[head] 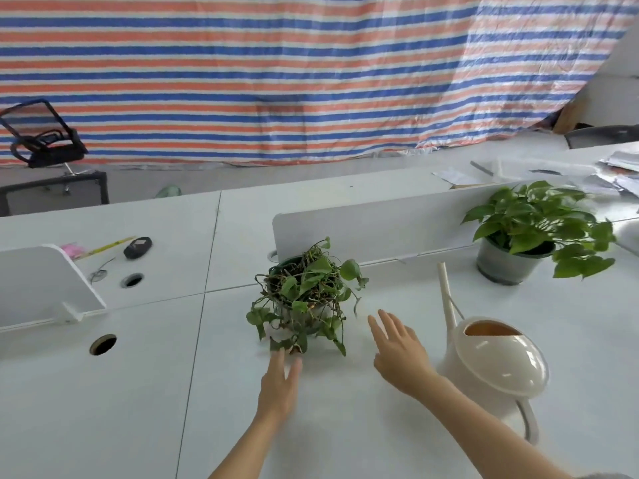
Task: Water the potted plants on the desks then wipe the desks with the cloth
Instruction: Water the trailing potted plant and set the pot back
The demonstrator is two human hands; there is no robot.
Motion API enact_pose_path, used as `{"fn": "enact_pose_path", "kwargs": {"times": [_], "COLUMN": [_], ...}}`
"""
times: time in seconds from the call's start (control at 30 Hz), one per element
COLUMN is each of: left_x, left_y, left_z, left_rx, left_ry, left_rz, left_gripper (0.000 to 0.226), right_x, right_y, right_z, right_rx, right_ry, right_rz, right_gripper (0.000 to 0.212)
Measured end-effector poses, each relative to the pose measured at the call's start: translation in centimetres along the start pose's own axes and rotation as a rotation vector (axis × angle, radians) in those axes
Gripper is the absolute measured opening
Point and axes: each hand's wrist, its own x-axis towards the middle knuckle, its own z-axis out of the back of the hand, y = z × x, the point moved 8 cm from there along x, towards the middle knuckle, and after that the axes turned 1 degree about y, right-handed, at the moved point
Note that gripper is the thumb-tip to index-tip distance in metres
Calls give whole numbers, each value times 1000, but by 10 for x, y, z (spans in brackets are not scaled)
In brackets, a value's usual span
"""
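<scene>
A straggly potted plant (304, 295) with trailing vines stands in the middle of the white desk (138, 392). My left hand (278, 385) is stretched out just in front of it, fingers straight, holding nothing. To the plant's right, my right hand (397, 350) is also open with fingers extended. A cream watering can (498, 361) with a long thin spout stands on the desk right of my right hand. A second, leafier potted plant (532, 229) in a grey pot sits at the far right. No cloth is in view.
White divider panels stand behind the plants (373, 226) and at the left (41, 281). Cable holes (103, 344) pierce the desk at left. A black object (137, 247), a yellow strip and a pink item lie on the far left desk. Papers (615, 174) clutter the far right.
</scene>
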Motion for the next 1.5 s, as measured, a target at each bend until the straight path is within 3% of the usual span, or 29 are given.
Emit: {"fn": "enact_pose_path", "kwargs": {"times": [0.07, 0.17, 0.27, 0.4, 0.47, 0.57, 0.67, 0.8, 1.0, 1.27, 1.37, 1.5], "left_x": [-19, -37, -52, -59, -61, -61, -61, -61, -60, -60, -69, -105], "left_y": [12, 23, 31, 44, 50, 53, 54, 54, 55, 56, 32, -29], "left_z": [-17, -46, -75, -96, -102, -103, -103, -103, -104, -102, -113, -170], "left_rx": [217, 590, 767, 927, 961, 961, 961, 954, 976, 977, 837, 512], "left_ry": [64, 134, 207, 243, 267, 293, 313, 350, 391, 453, 350, 391], "left_rz": [-35, -108, -151, -145, -123, -104, -94, -81, -94, -69, -17, -197], "left_gripper": [70, 63, 60, 59, 60, 64, 68, 72, 73, 74, 65, 65], "right_x": [-28, -75, -118, -158, -172, -178, -185, -175, -178, -238, -271, -315], "right_y": [-18, -48, -77, -99, -116, -135, -141, -136, -122, -114, -111, -109], "right_z": [12, 29, 40, 24, 10, -11, -23, -33, -40, -24, -10, 11], "right_rx": [-70, -79, -15, 162, 304, 617, 992, 1340, 1532, 1541, 1521, 1532], "right_ry": [-117, -338, -535, -556, -556, -441, -359, -255, -79, -278, -288, -263], "right_rz": [-2, -64, -228, -437, -560, -729, -948, -956, -1067, -1225, -1216, -1211], "right_gripper": [79, 61, 44, 63, 50, 29, 28, 25, 35, 47, 49, 52]}}
